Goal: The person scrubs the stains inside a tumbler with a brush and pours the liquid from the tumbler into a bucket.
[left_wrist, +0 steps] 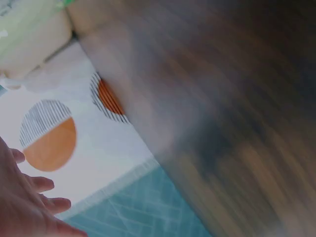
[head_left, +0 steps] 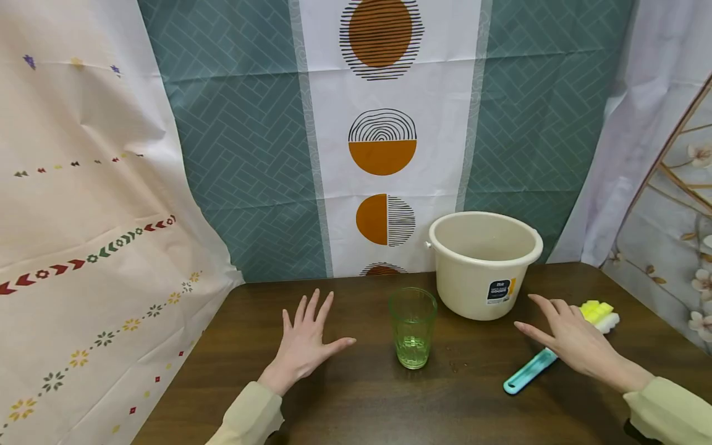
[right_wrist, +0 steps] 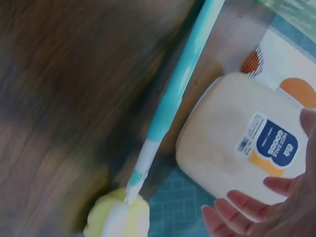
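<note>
A green-tinted clear glass [head_left: 413, 327] stands upright on the table between the two hands, with green-looking liquid or thick glass at its bottom. To its left, my left hand [head_left: 305, 346] is held with fingers spread and holds nothing. On the other side, my right hand [head_left: 578, 340] hovers over a sponge brush, its fingers extended and apart from the handle. That brush has a turquoise handle [head_left: 531, 371] and a yellow and white sponge head [head_left: 597, 313]. In the right wrist view the whole brush handle [right_wrist: 175, 89] lies clear of the fingers.
A cream bucket [head_left: 481, 272] with a dark label stands behind the glass, toward the right. Small wet drops [head_left: 458, 366] dot the brown wooden table [head_left: 356, 395]. Patterned cloths [head_left: 384, 154] hang along the back and both sides.
</note>
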Tool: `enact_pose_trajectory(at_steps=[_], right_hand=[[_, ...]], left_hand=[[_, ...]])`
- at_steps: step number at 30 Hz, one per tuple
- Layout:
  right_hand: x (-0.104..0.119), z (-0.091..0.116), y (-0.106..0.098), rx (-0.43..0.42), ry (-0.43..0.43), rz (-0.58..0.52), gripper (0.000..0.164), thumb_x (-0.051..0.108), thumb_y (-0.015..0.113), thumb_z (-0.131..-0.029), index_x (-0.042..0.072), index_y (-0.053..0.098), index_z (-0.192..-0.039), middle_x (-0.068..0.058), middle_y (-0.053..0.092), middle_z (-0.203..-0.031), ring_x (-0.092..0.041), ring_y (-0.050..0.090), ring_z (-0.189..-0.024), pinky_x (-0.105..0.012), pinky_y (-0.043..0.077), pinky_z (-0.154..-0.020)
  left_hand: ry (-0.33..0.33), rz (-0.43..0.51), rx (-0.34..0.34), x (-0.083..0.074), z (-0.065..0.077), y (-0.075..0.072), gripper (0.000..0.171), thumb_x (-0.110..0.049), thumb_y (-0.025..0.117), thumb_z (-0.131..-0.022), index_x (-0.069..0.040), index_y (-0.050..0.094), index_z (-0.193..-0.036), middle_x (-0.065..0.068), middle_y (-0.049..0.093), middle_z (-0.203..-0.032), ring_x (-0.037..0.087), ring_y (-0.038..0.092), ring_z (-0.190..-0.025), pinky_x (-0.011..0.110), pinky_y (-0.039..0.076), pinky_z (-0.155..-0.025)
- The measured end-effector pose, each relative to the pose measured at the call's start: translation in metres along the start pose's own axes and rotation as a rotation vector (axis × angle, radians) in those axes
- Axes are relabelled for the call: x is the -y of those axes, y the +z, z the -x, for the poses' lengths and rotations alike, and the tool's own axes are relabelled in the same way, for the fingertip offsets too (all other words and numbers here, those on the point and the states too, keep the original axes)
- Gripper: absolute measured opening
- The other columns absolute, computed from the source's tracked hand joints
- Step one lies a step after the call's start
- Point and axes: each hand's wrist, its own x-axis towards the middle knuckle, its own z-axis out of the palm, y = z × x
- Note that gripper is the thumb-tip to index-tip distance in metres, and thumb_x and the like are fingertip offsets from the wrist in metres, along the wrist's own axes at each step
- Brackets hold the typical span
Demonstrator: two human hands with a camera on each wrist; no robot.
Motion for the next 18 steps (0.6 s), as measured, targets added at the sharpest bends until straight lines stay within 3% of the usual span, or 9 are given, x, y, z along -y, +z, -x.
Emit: enact_pose_trajectory(at_steps=[8, 13, 18], right_hand=[[0.005, 0.002, -0.001, 0.021, 0.066, -0.037, 0.070, 0.054, 0.052, -0.085, -0.011, 0.044, -0.112, -0.026, 0.050, -0.096, -0.038, 0.049, -0.087, -0.054, 0.040, -0.068], [0.001, 0.002, -0.004, 0.129, 0.159, -0.063, 0.069, 0.056, 0.049, -0.085, -0.011, 0.045, -0.100, -0.017, 0.053, -0.082, -0.027, 0.049, -0.071, -0.043, 0.042, -0.058], [-0.007, 0.006, -0.006, 0.249, 0.239, -0.082, 0.068, 0.058, 0.045, -0.087, -0.010, 0.045, -0.093, -0.006, 0.045, -0.068, -0.020, 0.045, -0.060, -0.036, 0.038, -0.052]], left_hand=[[0.077, 0.092, 0.027, -0.029, -0.012, 0.003, 0.097, -0.079, 0.041, -0.071, -0.023, 0.014, -0.145, 0.009, 0.016, -0.146, 0.030, 0.012, -0.131, 0.060, 0.008, -0.096], [0.123, 0.123, 0.029, -0.040, -0.019, 0.009, 0.098, -0.079, 0.042, -0.070, -0.019, 0.019, -0.144, 0.010, 0.021, -0.144, 0.032, 0.018, -0.129, 0.059, 0.013, -0.096], [0.152, 0.174, 0.055, -0.047, -0.025, 0.015, 0.098, -0.078, 0.043, -0.070, -0.018, 0.019, -0.143, 0.010, 0.023, -0.142, 0.031, 0.020, -0.128, 0.056, 0.015, -0.097]])
